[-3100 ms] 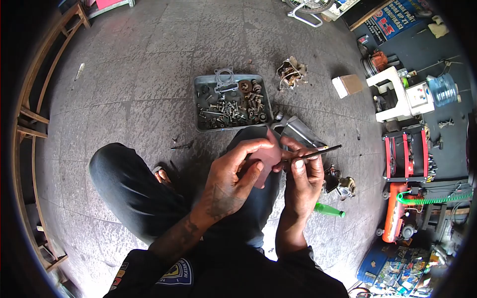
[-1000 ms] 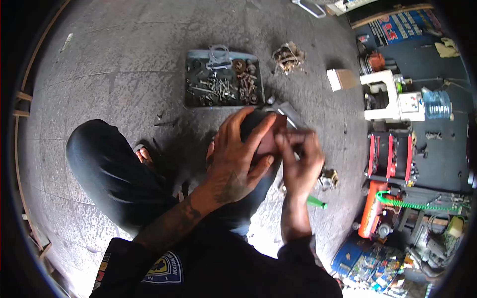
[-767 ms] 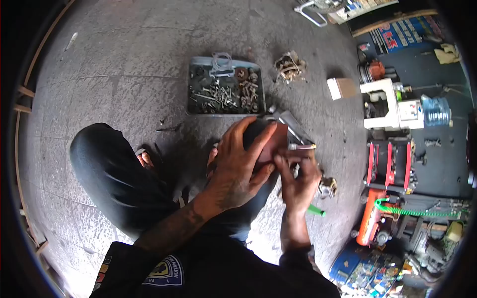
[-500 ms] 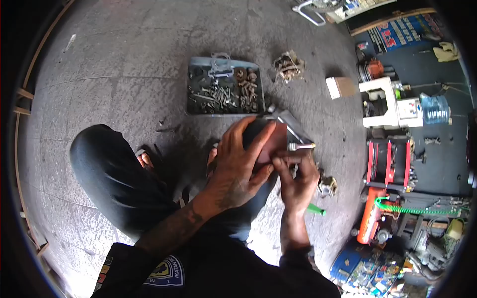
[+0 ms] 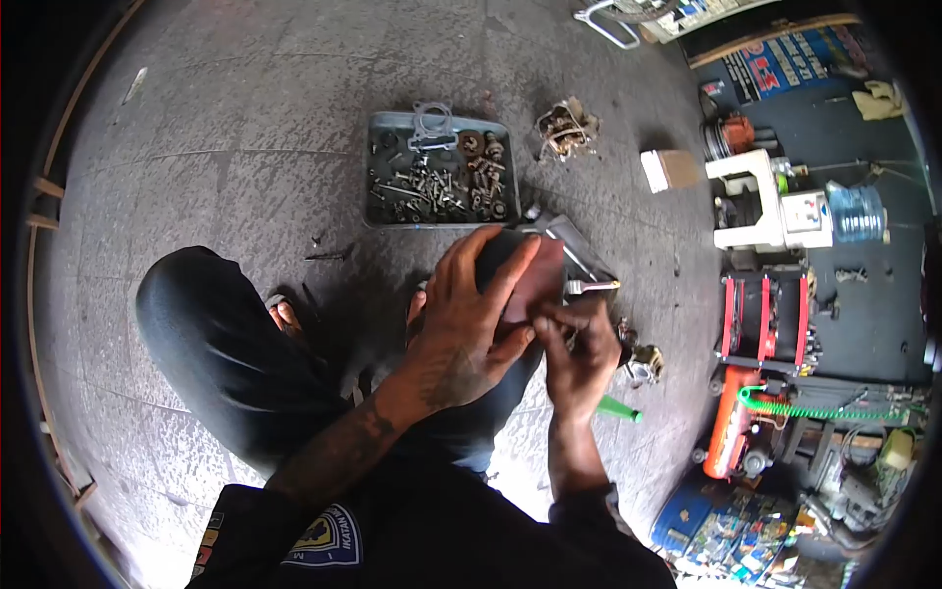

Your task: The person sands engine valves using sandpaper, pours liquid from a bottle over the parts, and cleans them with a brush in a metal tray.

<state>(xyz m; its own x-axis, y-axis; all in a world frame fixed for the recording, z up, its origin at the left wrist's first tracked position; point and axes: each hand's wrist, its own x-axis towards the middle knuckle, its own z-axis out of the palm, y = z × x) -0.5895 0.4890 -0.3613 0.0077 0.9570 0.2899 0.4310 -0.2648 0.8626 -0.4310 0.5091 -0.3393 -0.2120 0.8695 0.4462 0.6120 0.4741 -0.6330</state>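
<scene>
On the worn grey floor [image 5: 235,177], a tray [image 5: 432,226] of metal parts [image 5: 427,187] lay ahead; your left hand [image 5: 456,319], fingers spread, held the reddish-brown sheet [image 5: 542,278], which showed a broader face above your thigh [image 5: 496,412] than three seconds earlier; your right hand [image 5: 579,358] bent in close at its lower edge, though whether it gripped the earlier dark stick was unclear

Free to pass over the floor [image 5: 235,196] left of the tray [image 5: 391,120], past the left knee [image 5: 201,304]. Blocked ahead of the left hand [image 5: 461,329] by the tray's metal parts [image 5: 432,187]. Tight between tray and engine part [image 5: 567,130]; wider from there to the box [image 5: 672,171]. Filled between the hands by the reddish sheet [image 5: 537,280]. Hemmed in beside the right hand [image 5: 581,355] by the green bottle [image 5: 618,408], farther out by the red rack [image 5: 766,319].
</scene>
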